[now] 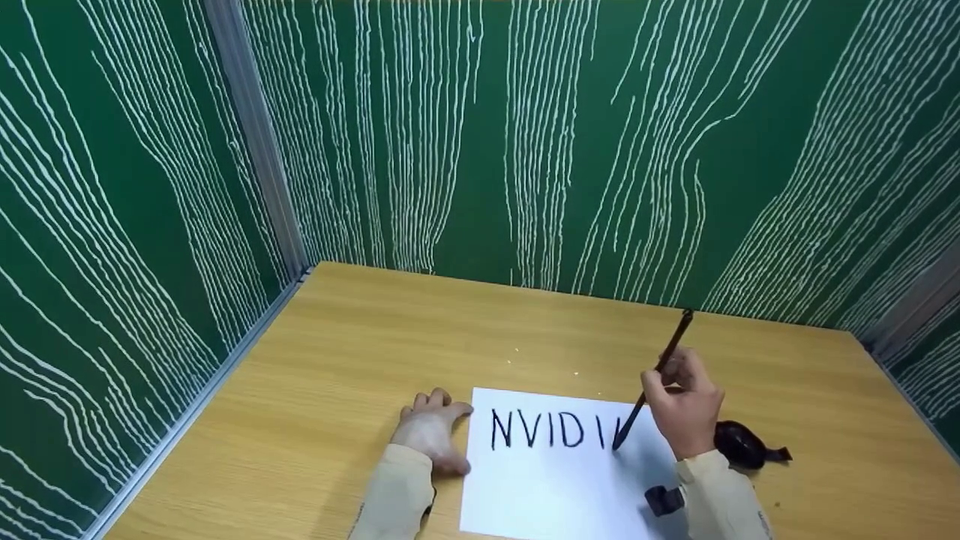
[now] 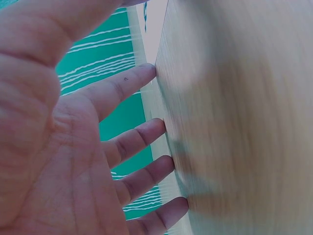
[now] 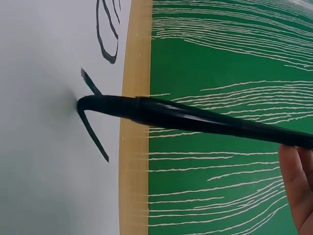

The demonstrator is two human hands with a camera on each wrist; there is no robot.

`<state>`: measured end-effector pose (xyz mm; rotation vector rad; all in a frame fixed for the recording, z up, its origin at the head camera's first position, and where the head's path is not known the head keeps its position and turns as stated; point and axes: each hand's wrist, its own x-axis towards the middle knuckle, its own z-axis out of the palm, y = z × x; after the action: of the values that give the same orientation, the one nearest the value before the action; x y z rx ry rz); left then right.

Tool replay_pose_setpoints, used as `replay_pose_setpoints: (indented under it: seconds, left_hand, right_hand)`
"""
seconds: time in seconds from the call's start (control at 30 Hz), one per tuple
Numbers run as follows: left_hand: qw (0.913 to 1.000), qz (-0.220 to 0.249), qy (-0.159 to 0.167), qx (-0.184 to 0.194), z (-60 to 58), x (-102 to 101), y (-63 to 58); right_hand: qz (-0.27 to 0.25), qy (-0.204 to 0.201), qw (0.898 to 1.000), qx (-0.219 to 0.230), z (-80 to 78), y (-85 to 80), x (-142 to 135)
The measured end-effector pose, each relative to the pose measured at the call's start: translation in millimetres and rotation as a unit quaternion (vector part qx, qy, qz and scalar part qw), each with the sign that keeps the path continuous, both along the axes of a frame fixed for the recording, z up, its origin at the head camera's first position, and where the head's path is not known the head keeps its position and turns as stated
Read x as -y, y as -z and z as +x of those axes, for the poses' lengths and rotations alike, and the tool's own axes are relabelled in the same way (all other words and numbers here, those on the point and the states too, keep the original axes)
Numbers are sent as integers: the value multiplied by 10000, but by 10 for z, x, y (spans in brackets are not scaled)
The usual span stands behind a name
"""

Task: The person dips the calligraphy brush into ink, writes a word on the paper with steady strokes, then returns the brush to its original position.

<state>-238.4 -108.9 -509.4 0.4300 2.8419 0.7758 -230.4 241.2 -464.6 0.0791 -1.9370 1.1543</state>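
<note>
My right hand (image 1: pixel 686 409) pinches a long black brush (image 1: pixel 673 341), slanted with its upper end leaning away. In the right wrist view its dark tip bends against the white paper (image 1: pixel 540 495), where black strokes (image 3: pixel 96 136) meet at the tip. Large black letters (image 1: pixel 537 430) reading N, V, I, D stand along the upper part of the sheet, followed by further strokes under the brush. On the sheet's left side, my left hand (image 1: pixel 427 431) spreads its fingers, with thumb and index finger at the paper's edge. The left wrist view shows its fingertips (image 2: pixel 166 161) resting on the tabletop.
A glossy black rounded object (image 1: pixel 742 444) with a short tail lies right of the right hand. The wooden table (image 1: pixel 360 322) has a few white specks beyond the paper. Green walls (image 1: pixel 480 150) with white wavy lines enclose its back and sides.
</note>
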Motion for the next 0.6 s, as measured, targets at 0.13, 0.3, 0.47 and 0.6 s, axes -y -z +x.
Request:
replay_pose_setpoints:
  seconds: [0.13,0.3,0.47,0.6]
  left_hand:
    - [10000,-76,-41,38,40,-19,-68]
    - [9996,-237,-62,155,68,-38,-143]
    - [9997,-189,-114,141,18,-24,-47]
    - [9999,-124,-89,59,10,-19,-10]
  right_hand:
    - [-244,180,9995,-63,-9,-7,-43]
    - [-473,429,9972,-393,-37,-8,-123]
    - [-447,612,9964,-373,-52,5,-155]
    - [-352,617,9968,-366,-71,31,-161]
